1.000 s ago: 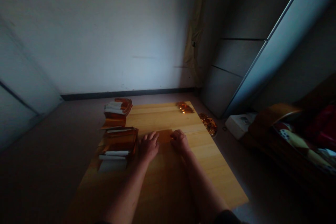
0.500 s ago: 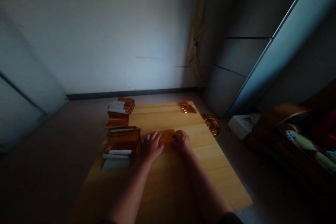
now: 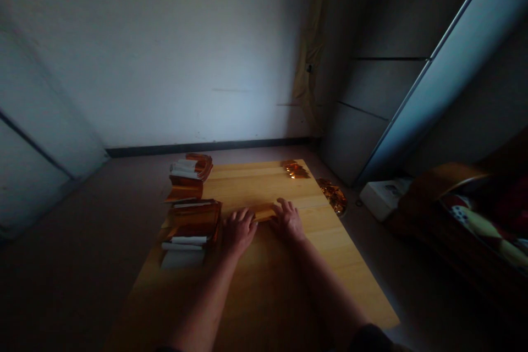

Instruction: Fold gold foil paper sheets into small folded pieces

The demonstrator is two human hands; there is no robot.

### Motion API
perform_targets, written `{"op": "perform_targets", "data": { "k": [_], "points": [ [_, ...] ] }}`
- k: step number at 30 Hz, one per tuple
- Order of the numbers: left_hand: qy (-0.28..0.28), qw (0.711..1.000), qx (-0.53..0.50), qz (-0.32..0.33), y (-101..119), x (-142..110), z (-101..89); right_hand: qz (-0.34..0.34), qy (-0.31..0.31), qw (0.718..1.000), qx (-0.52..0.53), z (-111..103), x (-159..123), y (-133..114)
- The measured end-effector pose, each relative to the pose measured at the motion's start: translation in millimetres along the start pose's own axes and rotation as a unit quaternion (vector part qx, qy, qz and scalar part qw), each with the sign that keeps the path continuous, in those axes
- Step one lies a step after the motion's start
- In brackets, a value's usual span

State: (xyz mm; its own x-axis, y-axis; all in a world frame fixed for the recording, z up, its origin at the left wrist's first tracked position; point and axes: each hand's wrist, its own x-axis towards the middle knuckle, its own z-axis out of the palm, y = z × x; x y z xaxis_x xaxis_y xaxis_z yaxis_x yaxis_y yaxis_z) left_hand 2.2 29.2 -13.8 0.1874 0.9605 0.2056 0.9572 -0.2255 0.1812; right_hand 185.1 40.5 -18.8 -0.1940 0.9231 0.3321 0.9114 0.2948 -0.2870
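We are pinning a folded amber foil strip (image 3: 263, 212) against the pine board (image 3: 317, 275), forearms angled inward. Our left hand (image 3: 239, 231) is curling half-closed over one end, though we cannot tell if it is gripping; our right hand (image 3: 287, 221) is spreading open on the other, pressing. Stacked foil packets (image 3: 192, 221) are sitting just beside the left hand, within easy reach.

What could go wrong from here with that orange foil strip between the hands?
The thin orange foil strip between the left hand and right hand might crease or tear if pressed unevenly. The left hand is right beside the foil stack at the edge of the wooden board, so a slip could knock that stack over the edge. The dim light may also hide a crease.
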Motion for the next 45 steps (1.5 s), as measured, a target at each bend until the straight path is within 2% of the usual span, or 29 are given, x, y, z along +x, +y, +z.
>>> {"op": "perform_targets", "data": {
  "k": [4,7,11,16,20,26,28,33,45],
  "points": [
    [-0.008,1.0,-0.009,-0.002,0.4,-0.9,-3.3,-0.099,-0.044,0.994,0.004,-2.0,5.3,2.0],
    [-0.017,1.0,-0.016,-0.006,0.1,-0.7,-4.9,-0.118,-0.073,0.99,0.024,0.5,5.5,5.4],
    [-0.028,0.999,-0.031,-0.017,-0.7,0.4,-6.6,-0.097,-0.053,0.992,0.058,4.8,5.3,10.7],
    [-0.001,0.999,-0.047,-0.025,-2.9,0.8,-4.9,-0.051,-0.047,0.992,0.107,5.1,14.3,15.8],
    [0.008,0.998,-0.037,-0.045,-3.2,5.9,-2.5,0.003,-0.058,0.993,0.099,3.8,24.4,13.6],
    [0.014,0.995,-0.041,-0.093,-1.0,22.0,-0.5,0.132,-0.028,0.99,0.049,10.4,30.2,-3.2],
    [0.025,0.993,-0.044,-0.11,-1.6,25.9,1.5,0.155,-0.025,0.987,0.026,13.5,30.4,-8.4],
    [0.038,0.993,0.0,-0.116,-3.0,29.7,4.4,0.151,-0.013,0.988,0.0,19.6,31.0,-13.7],
    [0.011,0.99,0.046,-0.134,6.4,28.7,-4.1,0.147,-0.045,0.988,-0.028,16.3,32.5,-17.1]
  ]
}}
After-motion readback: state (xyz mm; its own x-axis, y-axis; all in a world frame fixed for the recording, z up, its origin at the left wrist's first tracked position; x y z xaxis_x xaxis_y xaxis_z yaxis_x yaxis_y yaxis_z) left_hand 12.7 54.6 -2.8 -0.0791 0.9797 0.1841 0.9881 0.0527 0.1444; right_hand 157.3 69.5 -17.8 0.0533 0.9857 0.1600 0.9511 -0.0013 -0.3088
